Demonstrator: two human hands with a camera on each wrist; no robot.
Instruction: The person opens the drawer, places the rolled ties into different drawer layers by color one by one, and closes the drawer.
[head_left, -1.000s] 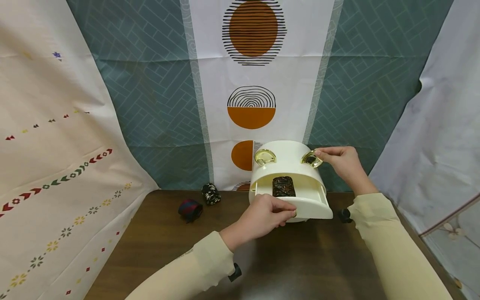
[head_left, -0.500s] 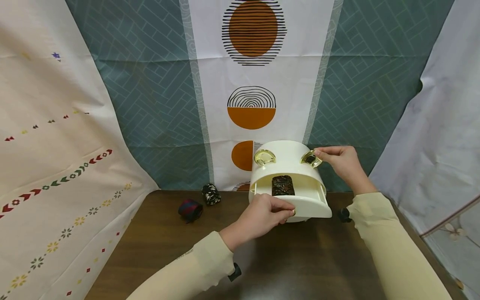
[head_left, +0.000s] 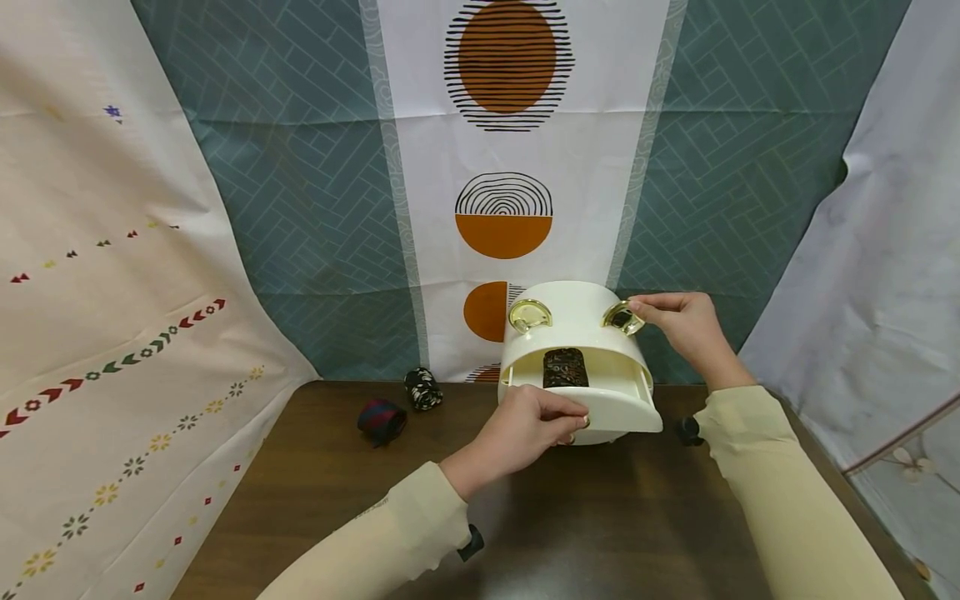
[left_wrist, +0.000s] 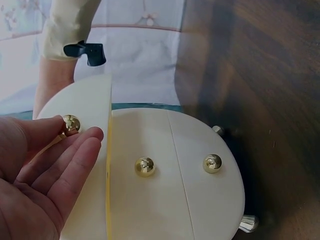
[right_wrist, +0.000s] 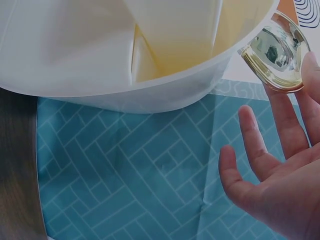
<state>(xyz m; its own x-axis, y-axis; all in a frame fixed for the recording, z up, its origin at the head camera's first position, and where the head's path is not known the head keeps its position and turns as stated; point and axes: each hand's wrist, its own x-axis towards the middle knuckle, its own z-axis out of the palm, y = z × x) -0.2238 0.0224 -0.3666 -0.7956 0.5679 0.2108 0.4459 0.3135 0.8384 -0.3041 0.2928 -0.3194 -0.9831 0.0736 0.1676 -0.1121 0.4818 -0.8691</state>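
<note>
A white rounded drawer box [head_left: 573, 304] with gold ear-like ornaments stands against the back cloth. Its top drawer [head_left: 622, 411] is partly out, with a dark patterned roll [head_left: 566, 367], seemingly a necktie, inside. My left hand [head_left: 517, 433] pinches the drawer's gold knob [left_wrist: 71, 124] between thumb and index finger; the other fingers extend past it. At the box's right side, my right hand [head_left: 682, 327] grips the gold ear [right_wrist: 280, 52] between thumb and fingers, its remaining fingers loosely spread. Two lower drawers, each with a gold knob [left_wrist: 145, 166], are closed.
A red-and-blue striped rolled necktie [head_left: 381, 421] and a black-and-white patterned roll [head_left: 422, 388] lie on the dark wooden table [head_left: 330, 500], left of the box. Cloth hangs behind and along both sides.
The top drawer has slid slightly inward, the dark roll and my left hand moving with it. My right hand keeps its hold on the gold ear.
</note>
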